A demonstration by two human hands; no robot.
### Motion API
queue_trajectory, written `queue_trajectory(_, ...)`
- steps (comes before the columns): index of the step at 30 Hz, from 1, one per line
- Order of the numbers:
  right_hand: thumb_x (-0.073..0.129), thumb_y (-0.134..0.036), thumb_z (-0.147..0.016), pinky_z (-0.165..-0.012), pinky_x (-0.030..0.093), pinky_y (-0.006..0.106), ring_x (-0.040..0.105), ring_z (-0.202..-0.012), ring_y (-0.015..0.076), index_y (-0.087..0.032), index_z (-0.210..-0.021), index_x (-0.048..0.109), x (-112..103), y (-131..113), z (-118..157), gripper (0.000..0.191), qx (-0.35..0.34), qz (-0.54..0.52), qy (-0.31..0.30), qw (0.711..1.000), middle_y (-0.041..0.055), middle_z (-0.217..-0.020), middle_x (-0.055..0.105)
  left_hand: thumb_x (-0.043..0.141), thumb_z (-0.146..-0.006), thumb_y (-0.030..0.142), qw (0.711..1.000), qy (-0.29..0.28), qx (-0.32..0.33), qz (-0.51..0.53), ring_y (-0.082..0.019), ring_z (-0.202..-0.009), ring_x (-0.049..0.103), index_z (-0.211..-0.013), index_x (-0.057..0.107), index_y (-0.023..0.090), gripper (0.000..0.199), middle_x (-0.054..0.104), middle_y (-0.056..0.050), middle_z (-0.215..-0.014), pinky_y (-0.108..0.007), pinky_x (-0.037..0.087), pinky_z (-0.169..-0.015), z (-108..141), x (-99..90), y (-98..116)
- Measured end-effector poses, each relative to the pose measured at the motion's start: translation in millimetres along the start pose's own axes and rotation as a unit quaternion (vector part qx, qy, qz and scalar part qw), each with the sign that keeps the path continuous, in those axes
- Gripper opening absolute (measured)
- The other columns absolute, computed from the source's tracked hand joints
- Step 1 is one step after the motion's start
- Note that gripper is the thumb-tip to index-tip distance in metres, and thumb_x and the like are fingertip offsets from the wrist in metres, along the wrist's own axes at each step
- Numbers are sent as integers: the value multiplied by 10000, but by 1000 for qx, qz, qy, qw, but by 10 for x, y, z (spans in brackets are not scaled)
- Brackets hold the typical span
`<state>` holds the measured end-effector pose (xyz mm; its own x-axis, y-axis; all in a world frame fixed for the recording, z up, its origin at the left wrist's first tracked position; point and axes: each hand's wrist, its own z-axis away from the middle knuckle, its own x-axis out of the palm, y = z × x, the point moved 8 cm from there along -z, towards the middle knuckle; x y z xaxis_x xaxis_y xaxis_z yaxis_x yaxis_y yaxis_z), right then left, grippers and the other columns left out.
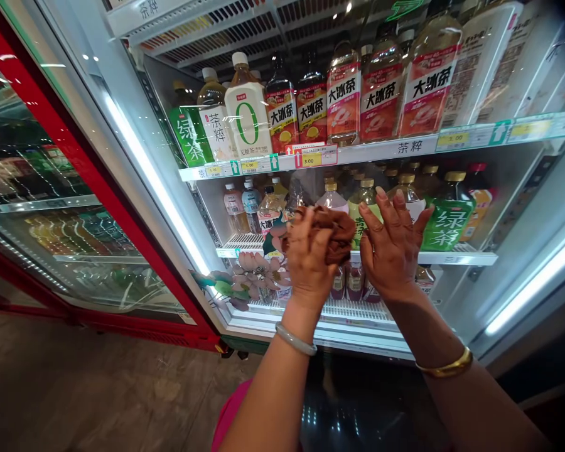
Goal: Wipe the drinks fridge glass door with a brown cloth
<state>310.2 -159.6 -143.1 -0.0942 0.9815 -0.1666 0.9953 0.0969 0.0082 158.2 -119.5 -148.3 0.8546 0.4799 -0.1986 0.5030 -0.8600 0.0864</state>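
Brown cloth (pixel 341 232) is sitting bunched just off the middle of my view, toward 3 o'clock, and my left hand (pixel 311 257) is gripping it, fingers curling over its folds in front of the glass door (pixel 456 282). I'm not able to tell how firmly it is pressing the pane, since my own knuckles are hiding the contact. Just beside the cloth, at 3 o'clock, my right hand (pixel 395 245) is spreading its fingers wide, palm facing the glass and gripping nothing that is showing. If that bare palm is leaning on the pane, skin oil could be leaving prints there. A loose fold could be slipping out of my left hand if my grip is slackening. At 8 o'clock a flower decal (pixel 258 276) is spreading over the glass; a hard sideways drag could be catching its edge and peeling it. My pale bangle (pixel 295 341), at 7 o'clock, and my gold bracelet (pixel 447 367), toward 5, could be knocking the door if I'm leaning in too close. Farther out, tall tea bottles (pixel 343 94) are standing at 12 o'clock, and a red frame (pixel 107 188) is slanting past at 9.
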Motion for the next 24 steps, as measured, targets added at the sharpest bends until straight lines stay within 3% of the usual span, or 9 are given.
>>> queue_trajectory(3, 561, -223, -970, -1293, 104, 639, 299, -1581, 280, -373, -1587, 377, 16, 46, 26, 661, -1, 20, -25, 999, 38, -1664, 414, 710, -818, 137, 984, 99, -142, -28, -288, -1536, 387, -1331, 575, 247, 542, 418, -144, -1622, -497, 329, -1268, -112, -262, -314)
queue_trajectory(5, 564, -220, -969, -1299, 85, 628, 290, -1585, 268, -373, -1596, 357, 27, 54, 43, 678, -9, 20, -33, 999, 32, -1667, 410, 709, -841, 178, 970, 133, -199, -42, -282, -1528, 394, -1374, 548, 242, 561, 430, -156, -1596, -484, 346, -1255, -55, -298, -394)
queue_trajectory(7, 559, -218, -973, -1303, 82, 621, 291, -1585, 259, -367, -1615, 313, 25, 50, 55, 704, -15, 14, -28, 999, 35, -1660, 422, 720, -845, 215, 974, 125, -186, -43, -298, -1523, 397, -1374, 549, 224, 555, 444, -175, -1577, -497, 349, -1248, 35, -197, -314)
queue_trajectory(11, 509, -250, -1001, -1291, 88, 665, 289, -1585, 290, -321, -1667, 145, -8, 87, 56, 763, 9, 34, 2, 999, 89, -1664, 407, 739, -832, 236, 998, 31, -49, -9, -332, -1533, 381, -1288, 597, 223, 478, 455, -178, -1593, -545, 326, -1255, 157, 120, 42)
queue_trajectory(14, 493, -297, -1007, -1280, 87, 694, 225, -1605, 310, -292, -1675, 104, -39, 162, 35, 773, 38, 60, 17, 997, 112, -1693, 342, 741, -820, 207, 1000, -9, 14, -2, -329, -1538, 379, -1245, 619, 242, 444, 487, -155, -1582, -554, 292, -1272, 94, 149, 133)
queue_trajectory(16, 492, -305, -1004, -1280, 82, 695, 202, -1612, 302, -288, -1671, 138, -45, 202, 19, 756, 42, 69, 17, 997, 109, -1693, 345, 736, -818, 195, 1000, 10, -18, -12, -326, -1550, 362, -1260, 614, 240, 461, 450, -158, -1611, -549, 266, -1282, -11, 56, 28)
queue_trajectory(20, 506, -299, -994, -1288, 83, 675, 184, -1617, 286, -304, -1665, 165, -13, 248, 23, 753, 36, 81, -6, 996, 97, -1698, 338, 707, -857, 244, 983, 108, -144, -31, -308, -1565, 331, -1358, 565, 216, 521, 354, -184, -1653, -502, 275, -1277, -26, -109, -201)
queue_trajectory(22, 506, -319, -1000, -1295, 90, 655, 164, -1621, 281, -295, -1667, 156, 3, 257, 39, 754, 35, 81, -19, 996, 102, -1705, 321, 711, -859, 284, 982, 114, -149, -36, -315, -1553, 341, -1360, 563, 204, 528, 378, -198, -1628, -510, 286, -1267, 78, -33, -142)
queue_trajectory(24, 490, -334, -1013, -1302, 89, 633, 144, -1625, 271, -285, -1669, 152, 3, 258, 50, 740, 36, 77, -24, 996, 106, -1708, 312, 720, -849, 301, 991, 83, -102, -31, -333, -1534, 363, -1308, 593, 200, 487, 424, -203, -1596, -535, 304, -1253, 184, 121, 26)
